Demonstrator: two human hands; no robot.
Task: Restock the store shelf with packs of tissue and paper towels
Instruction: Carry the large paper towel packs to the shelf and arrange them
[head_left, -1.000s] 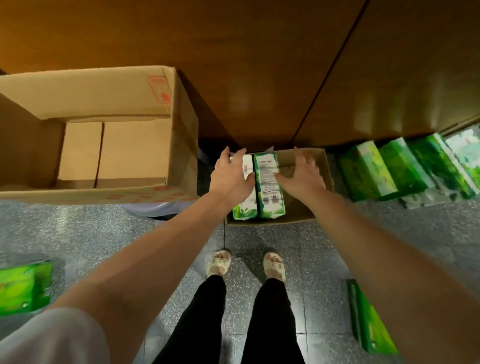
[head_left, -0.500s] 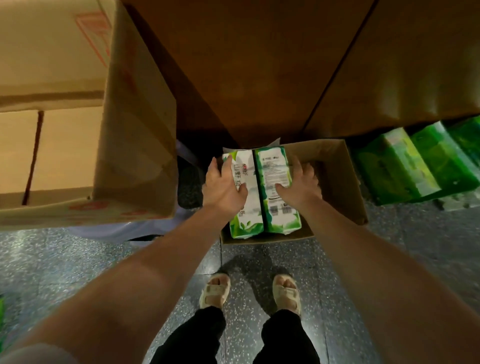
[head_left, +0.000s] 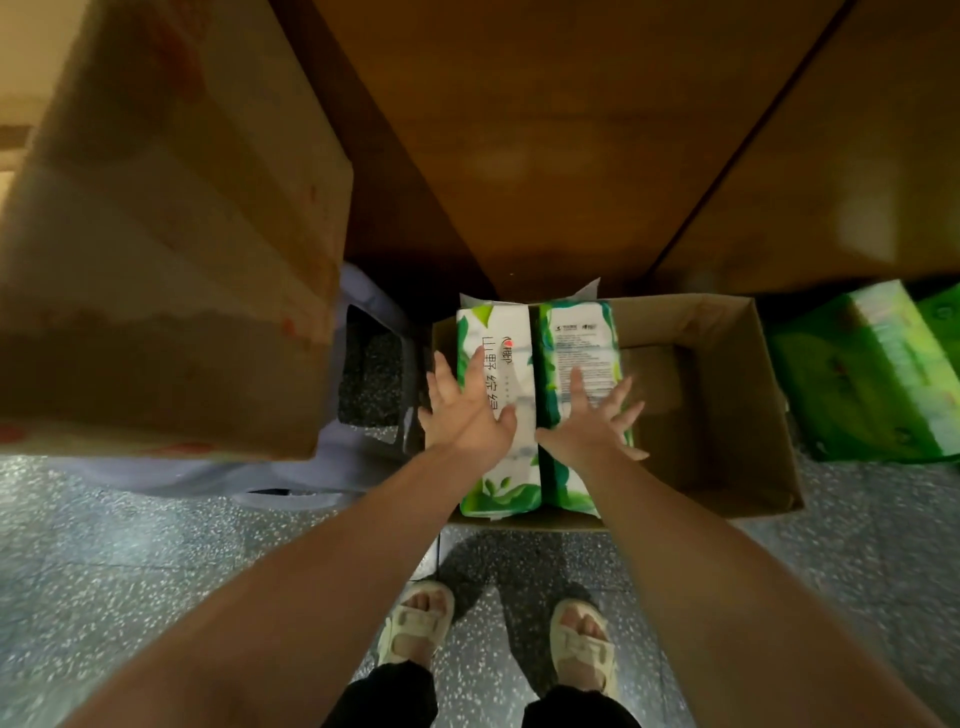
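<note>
Currently both tissue packs sit side by side in the left end of the small open box. Left hand lies flat on the left pack, right hand on the right pack, fingers spread, gripping nothing.

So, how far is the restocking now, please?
Done: nothing visibly shelved; green packs lie on the floor at right. In hand: the left hand and right hand rest with spread fingers on two tissue packs standing in the small cardboard box, not gripping. Left: lifting these packs out and shelving them; the shelf is not visible.
</note>
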